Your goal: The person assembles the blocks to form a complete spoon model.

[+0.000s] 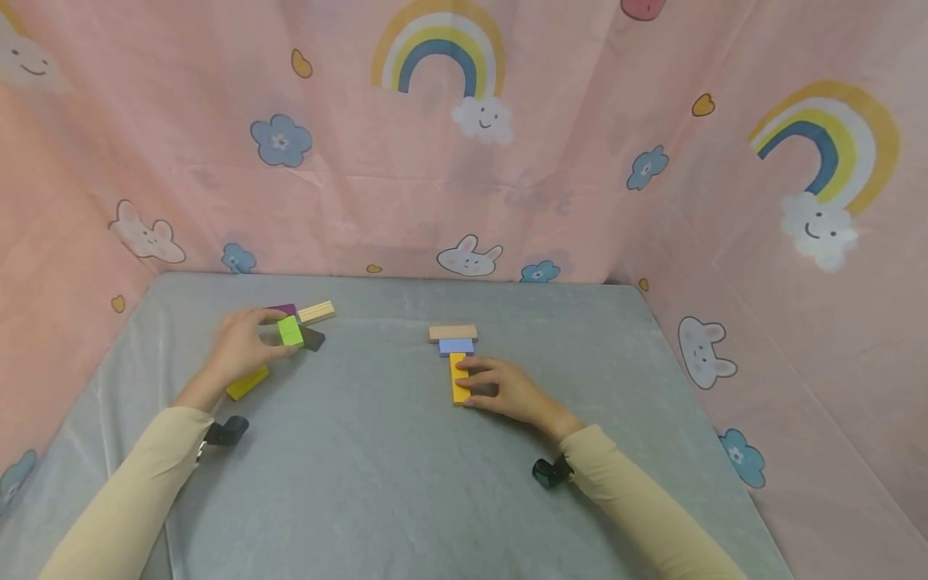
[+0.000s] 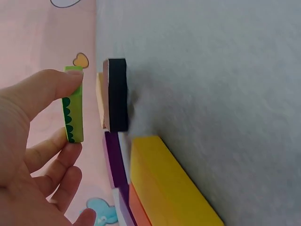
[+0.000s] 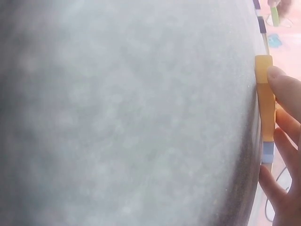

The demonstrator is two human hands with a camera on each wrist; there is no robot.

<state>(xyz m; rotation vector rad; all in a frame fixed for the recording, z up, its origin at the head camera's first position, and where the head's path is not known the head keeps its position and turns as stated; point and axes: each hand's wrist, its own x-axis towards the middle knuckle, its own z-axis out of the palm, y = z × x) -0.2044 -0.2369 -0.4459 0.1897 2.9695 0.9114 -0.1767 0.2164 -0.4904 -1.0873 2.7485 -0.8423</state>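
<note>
My left hand (image 1: 242,346) pinches a light green block (image 1: 290,332) between thumb and fingertips, above the left part of the table. In the left wrist view this green block (image 2: 73,106) shows dark green scallops along one side. My right hand (image 1: 511,391) holds an orange-yellow block (image 1: 459,387) lying on the cloth, its thumb at the near end and fingers farther along. Beyond that block's far end lies a blue block (image 1: 455,347), crosswise, followed by a longer plain wooden block (image 1: 453,332). Together the three make a T-like row.
Around the left hand lie a black block (image 2: 118,94), a purple block (image 2: 115,160), a pale striped block (image 1: 316,312), a yellow block (image 2: 169,183) and an orange block (image 2: 138,205). Grey cloth (image 1: 377,467) covers the table. A pink printed curtain (image 1: 565,97) surrounds its back and sides.
</note>
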